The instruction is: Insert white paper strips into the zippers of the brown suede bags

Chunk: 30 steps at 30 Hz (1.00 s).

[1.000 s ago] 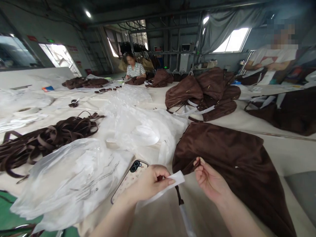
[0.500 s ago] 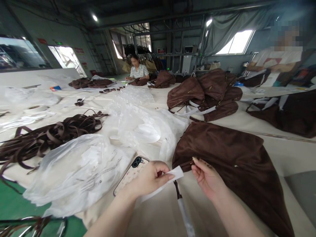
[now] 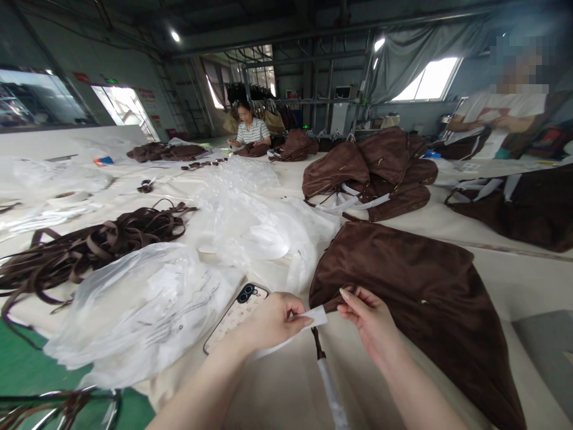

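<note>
Head cam: white strip (image 3: 317, 315) pinched in my left hand (image 3: 277, 319), brown bag (image 3: 403, 280) by my right hand (image 3: 369, 316).
So the strip's long axis slanted up from the table's (image 3: 282, 385) near edge, and its free end pointed at my right fingertips, just left of them but apart. Left thumb and fingers were clamped on that strip; right thumb and finger looked closed on a narrow brown strap (image 3: 332, 303) at the bag's left end, so my right was the nearer one. Bag lay toward the table's near-right side. Count: two hands, one held strip, one bag up close, one phone (image 3: 235, 313), one wrapped strap (image 3: 331, 388) running toward the near edge, two co-workers (image 3: 253, 130) across the table. Piled bags (image 3: 378, 161) behind: couldn't tell how many.
</note>
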Motion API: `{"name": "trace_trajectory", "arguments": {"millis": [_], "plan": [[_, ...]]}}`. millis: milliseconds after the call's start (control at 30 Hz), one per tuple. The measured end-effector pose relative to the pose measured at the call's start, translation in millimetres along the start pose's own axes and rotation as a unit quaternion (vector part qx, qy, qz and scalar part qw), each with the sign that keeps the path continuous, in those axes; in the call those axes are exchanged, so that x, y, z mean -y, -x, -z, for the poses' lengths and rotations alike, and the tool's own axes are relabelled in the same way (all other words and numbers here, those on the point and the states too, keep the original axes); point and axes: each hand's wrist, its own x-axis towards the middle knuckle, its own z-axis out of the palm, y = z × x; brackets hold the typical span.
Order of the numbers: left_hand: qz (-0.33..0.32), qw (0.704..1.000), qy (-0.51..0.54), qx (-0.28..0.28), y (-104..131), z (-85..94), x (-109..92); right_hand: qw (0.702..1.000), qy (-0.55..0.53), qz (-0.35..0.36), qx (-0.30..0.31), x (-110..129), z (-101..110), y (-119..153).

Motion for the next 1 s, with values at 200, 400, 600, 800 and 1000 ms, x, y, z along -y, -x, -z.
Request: {"name": "trace_trajectory", "arguments": {"millis": [200, 400, 600, 800, 1000], "plan": [[-0.005, 0.996, 0.086, 0.030, -8, -12.2, 7, 0.999, 0.035, -0.005, 0.028, -6, 0, 2], [-0.032, 0.984, 0.168, 0.054, -24, -33.1, 28, 0.988, 0.118, -0.004, 0.096, -17, -4, 4], [-0.006, 0.987, 0.152, 0.047, -16, -26.6, 13, 0.987, 0.051, -0.094, 0.120, -5, -1, 6], [0.002, 0.992, 0.120, 0.036, 14, -21.0, -14, 0.982, 0.099, -0.089, 0.133, -15, -3, 8], [0.075, 0.992, 0.097, 0.000, 25, -31.5, -14, 0.939, 0.220, -0.072, 0.253, -24, -6, 12]]}}
